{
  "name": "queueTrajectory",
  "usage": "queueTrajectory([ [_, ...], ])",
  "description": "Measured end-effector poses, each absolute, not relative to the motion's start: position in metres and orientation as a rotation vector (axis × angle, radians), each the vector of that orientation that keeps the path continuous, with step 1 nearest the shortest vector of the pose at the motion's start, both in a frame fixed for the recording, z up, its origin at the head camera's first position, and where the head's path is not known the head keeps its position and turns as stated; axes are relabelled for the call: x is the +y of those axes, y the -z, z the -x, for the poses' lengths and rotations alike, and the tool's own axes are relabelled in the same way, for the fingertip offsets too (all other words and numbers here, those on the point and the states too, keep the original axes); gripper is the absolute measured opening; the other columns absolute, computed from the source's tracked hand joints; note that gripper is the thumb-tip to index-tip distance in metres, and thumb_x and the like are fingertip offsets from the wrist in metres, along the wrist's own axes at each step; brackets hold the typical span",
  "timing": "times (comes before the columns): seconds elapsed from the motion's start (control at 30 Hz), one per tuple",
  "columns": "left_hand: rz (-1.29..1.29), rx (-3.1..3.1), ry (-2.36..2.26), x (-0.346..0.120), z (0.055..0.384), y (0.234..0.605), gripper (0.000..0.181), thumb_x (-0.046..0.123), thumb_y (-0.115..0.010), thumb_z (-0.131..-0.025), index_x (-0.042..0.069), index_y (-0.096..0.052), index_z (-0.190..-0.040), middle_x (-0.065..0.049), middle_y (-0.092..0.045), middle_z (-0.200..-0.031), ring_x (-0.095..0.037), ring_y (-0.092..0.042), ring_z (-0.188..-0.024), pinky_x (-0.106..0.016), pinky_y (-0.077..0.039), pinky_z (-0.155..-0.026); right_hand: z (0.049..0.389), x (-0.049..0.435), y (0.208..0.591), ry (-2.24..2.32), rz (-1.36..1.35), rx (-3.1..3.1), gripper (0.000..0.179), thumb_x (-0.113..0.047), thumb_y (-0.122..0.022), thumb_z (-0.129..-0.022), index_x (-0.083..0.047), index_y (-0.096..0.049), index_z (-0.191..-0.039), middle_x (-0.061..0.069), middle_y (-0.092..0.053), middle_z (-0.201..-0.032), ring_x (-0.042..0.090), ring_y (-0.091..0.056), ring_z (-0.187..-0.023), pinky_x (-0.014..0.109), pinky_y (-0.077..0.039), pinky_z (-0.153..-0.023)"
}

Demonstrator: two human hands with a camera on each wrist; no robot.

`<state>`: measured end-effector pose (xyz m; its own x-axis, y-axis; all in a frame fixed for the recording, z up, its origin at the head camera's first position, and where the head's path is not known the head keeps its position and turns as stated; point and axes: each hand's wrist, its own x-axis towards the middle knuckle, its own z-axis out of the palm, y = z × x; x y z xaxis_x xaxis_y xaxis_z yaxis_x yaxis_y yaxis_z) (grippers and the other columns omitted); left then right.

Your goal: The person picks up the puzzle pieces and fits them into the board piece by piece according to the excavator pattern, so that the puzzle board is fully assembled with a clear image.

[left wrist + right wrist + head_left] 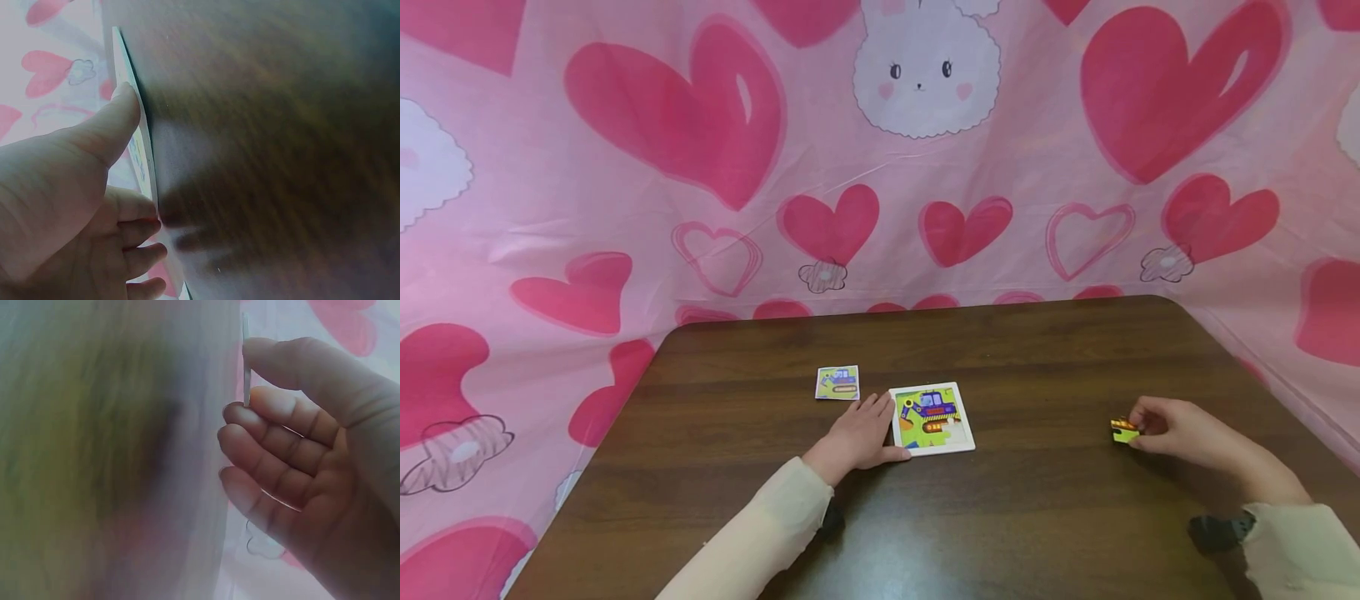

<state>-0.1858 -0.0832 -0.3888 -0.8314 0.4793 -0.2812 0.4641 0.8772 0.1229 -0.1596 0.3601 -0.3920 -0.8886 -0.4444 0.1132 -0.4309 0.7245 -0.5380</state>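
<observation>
A white-framed jigsaw puzzle (933, 419) lies on the table, its picture a blue excavator on green; a pale gap shows at its lower right. My left hand (867, 434) rests against the frame's left side, fingers fairly straight along that edge and the thumb at the bottom edge. In the left wrist view, the thumb (125, 106) lies on the frame's rim. Over to the right, my right hand (1180, 435) pinches a puzzle piece (1124, 432), green with orange-yellow on top. From the right wrist, the piece (246, 369) appears edge-on between thumb and fingertips.
A small square picture card (837, 382) with the same excavator lies just behind and left of the puzzle. Everything sits on a dark brown wooden table (1037, 358). A pink cloth (887, 167) with hearts and bunnies hangs behind the table's far edge.
</observation>
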Motion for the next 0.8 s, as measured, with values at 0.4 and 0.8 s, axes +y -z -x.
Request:
queueTrajectory([
  [0.4,-0.706,2.742,-0.077,-0.083,0.185,0.389,0.086,0.057,-0.056,-0.083,0.002,-0.029,-0.143,-0.011,-0.024,-0.149,-0.029,-0.023,-0.134,-0.043,-0.02,-0.107,0.168,0.314,0.371,0.937,0.687,2.979,0.023,-0.014,-0.078,-0.073,-0.011,-0.06,-0.087,-0.008,-0.057,-0.076,0.004,-0.051,-0.065,0.024,-0.045,-0.057],
  [0.8,-0.713,2.739,-0.061,-0.083,0.184,0.386,0.085,0.057,-0.055,-0.084,0.002,-0.029,-0.143,-0.011,-0.023,-0.149,-0.029,-0.022,-0.134,-0.042,-0.02,-0.107,0.179,0.257,0.365,1.032,0.928,2.899,0.022,-0.009,-0.077,-0.074,-0.01,-0.061,-0.089,-0.006,-0.06,-0.083,0.009,-0.056,-0.073,0.026,-0.052,-0.062],
])
